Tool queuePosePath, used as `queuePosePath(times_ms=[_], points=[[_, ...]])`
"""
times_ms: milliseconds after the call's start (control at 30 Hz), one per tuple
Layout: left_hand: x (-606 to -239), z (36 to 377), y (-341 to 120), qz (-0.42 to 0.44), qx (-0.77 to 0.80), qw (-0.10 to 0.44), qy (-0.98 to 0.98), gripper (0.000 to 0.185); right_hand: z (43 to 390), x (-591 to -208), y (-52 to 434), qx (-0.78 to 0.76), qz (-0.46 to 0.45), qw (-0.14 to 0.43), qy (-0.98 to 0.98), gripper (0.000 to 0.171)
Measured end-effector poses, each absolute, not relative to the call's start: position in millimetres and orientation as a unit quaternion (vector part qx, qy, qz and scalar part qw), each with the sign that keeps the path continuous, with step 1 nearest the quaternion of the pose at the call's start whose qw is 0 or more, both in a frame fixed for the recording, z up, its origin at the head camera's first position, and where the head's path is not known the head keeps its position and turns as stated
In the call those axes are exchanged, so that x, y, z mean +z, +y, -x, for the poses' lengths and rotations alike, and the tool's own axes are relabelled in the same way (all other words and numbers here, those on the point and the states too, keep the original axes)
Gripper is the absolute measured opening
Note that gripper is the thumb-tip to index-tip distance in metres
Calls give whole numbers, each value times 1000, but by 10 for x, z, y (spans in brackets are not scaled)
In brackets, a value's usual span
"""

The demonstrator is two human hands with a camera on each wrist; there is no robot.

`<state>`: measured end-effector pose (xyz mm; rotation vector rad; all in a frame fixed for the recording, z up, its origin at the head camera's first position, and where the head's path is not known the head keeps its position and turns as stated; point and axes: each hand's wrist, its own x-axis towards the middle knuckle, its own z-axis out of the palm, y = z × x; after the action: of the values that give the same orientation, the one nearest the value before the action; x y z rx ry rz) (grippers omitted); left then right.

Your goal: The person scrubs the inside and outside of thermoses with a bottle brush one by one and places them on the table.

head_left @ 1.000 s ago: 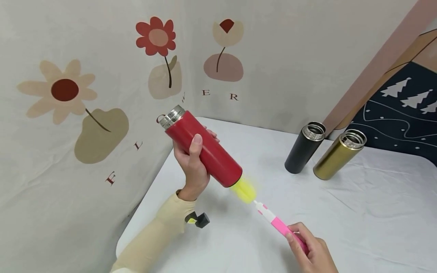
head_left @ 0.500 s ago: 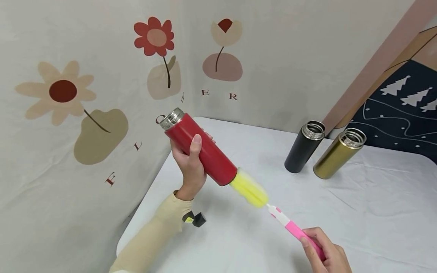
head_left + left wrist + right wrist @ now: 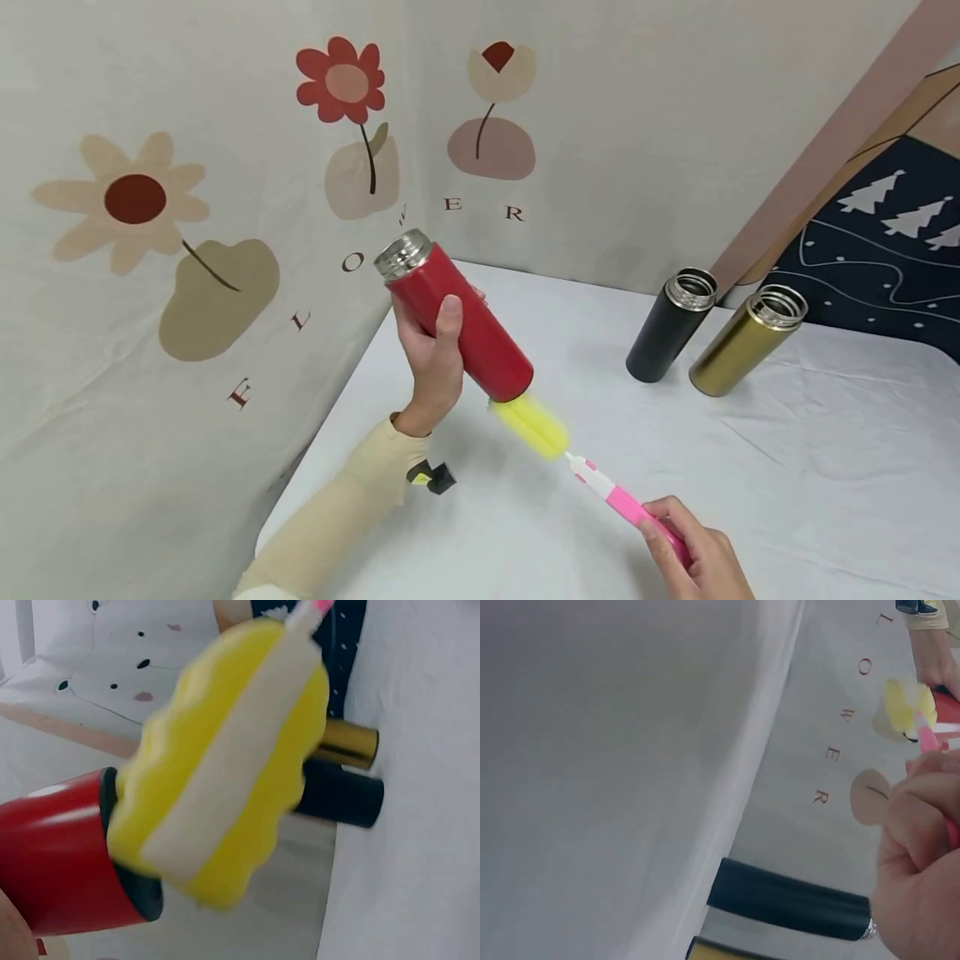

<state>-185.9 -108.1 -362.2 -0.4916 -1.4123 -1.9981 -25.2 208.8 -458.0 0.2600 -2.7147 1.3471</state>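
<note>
We see a person's left hand (image 3: 431,358) wrapped around the middle of a red flask (image 3: 457,321), thumb lying along the near side, holding it tilted in the air above the white-covered counter (image 3: 787,492) with its steel neck pointing up toward the flowered backdrop (image 3: 187,208). The right hand (image 3: 693,554) pinches the pink handle of a bottle brush (image 3: 626,508) between curled fingers and thumb, and the yellow sponge head (image 3: 528,423) presses against the lower end of the flask; the left wrist view shows that sponge (image 3: 225,761) squashed against the red flask's dark-rimmed end (image 3: 60,855), so we judge it soft and springy, likely to give under any push. The flask looks rigid and glossy, probably slick where it is smooth, so we think the mid-body hold is the steadiest place to take it, clear of the steel neck. The brush appears light, its thin white stem likely to flex, which would make the thicker pink handle the sensible place to hold. Well apart on the counter stand a black flask (image 3: 670,325) and a gold flask (image 3: 746,340), both uncapped and just beside each other. A small black and yellow device (image 3: 432,477) sits at the left wrist.
</note>
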Motion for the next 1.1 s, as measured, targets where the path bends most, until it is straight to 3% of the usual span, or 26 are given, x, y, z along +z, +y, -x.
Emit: queuePosePath(times_ms=[33,167,267,300,467,733,933,1100], points=[[-3642,1895,-1082,192,-755,301,-550,70,257,-4592,2130,446,-92,43,-889,23],[-3759,2054,-1063,220,-732,202,-612,90,340,-4592,2387,441,-58,-87,-891,12],[-3856,2190,-1015,239,-717,133,-641,92,426,-4573,2623,410,-29,-186,-893,22],[-3888,2239,-996,242,-715,115,-646,90,444,-4578,2695,402,-35,-193,-895,26],[-4000,2482,-862,247,-702,54,-666,73,563,-4587,2921,371,-65,-177,-909,41],[-4096,2811,-573,266,-672,23,-691,76,832,-4598,3004,321,-127,-118,-931,39],[-4138,2955,-352,271,-661,8,-700,75,929,-4668,3009,334,-167,-42,-927,38],[-4187,3012,-187,278,-651,2,-706,76,940,-4736,3024,349,-150,-59,-923,39]])
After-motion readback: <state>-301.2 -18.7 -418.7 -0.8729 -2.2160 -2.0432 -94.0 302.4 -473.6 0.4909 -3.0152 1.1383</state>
